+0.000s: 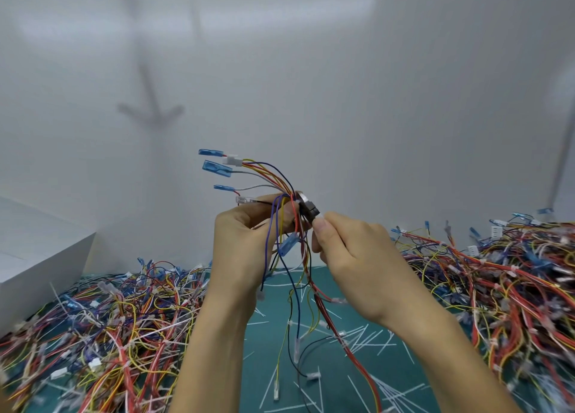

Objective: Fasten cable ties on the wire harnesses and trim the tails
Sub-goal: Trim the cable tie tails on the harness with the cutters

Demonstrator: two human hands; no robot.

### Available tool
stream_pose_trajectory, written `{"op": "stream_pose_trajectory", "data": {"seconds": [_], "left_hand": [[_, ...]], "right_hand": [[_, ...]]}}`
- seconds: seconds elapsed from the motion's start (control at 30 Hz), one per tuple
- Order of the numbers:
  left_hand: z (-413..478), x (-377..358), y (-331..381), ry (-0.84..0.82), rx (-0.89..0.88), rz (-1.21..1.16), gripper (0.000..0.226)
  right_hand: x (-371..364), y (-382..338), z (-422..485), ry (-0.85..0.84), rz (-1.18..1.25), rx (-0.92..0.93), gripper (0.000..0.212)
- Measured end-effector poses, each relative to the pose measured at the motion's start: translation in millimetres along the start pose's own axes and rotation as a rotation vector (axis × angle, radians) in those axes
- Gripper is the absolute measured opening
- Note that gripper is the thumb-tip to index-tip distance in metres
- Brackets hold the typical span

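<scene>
My left hand [245, 244] is closed around a wire harness [267, 171] of red, yellow, blue and grey wires, held up above the green mat [277, 338]. Blue-sleeved terminals and a white connector fan out to the upper left, and the loose ends hang down to the mat. My right hand [351, 251] is right beside the bundle, holding a small black and silver tool [308, 210] against it. Its thumb and forefinger pinch something small and white at the tool's near end. Whether there is a cable tie on the bundle is hidden by the fingers.
Big tangled heaps of wire harnesses lie to the left [109, 322] and to the right [504, 275] of the mat. Several cut white tie tails [370, 341] are scattered on the mat between them. A white box [40, 257] stands at the far left, a white wall behind.
</scene>
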State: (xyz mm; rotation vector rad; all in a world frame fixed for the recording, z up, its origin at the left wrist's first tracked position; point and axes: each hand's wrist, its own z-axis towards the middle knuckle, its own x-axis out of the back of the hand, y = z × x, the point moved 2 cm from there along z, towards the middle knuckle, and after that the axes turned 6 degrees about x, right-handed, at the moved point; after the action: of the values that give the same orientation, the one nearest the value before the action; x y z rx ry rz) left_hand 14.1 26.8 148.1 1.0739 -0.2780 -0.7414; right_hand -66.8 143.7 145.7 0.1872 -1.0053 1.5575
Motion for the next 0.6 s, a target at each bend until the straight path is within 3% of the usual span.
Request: {"op": "stream_pose_trajectory", "data": {"seconds": [0.4, 0.6], "left_hand": [[1.2, 3.1, -1.1, -0.005, 0.001, -0.024, 0.008], [1.4, 4.4, -1.0, -0.019, 0.006, -0.029, 0.006]], "right_hand": [[-1.6, 2.5, -0.6, 0.011, 0.116, -0.027, 0.045], [-1.2, 4.6, -0.2, -0.040, 0.355, -0.100, 0.046]]}}
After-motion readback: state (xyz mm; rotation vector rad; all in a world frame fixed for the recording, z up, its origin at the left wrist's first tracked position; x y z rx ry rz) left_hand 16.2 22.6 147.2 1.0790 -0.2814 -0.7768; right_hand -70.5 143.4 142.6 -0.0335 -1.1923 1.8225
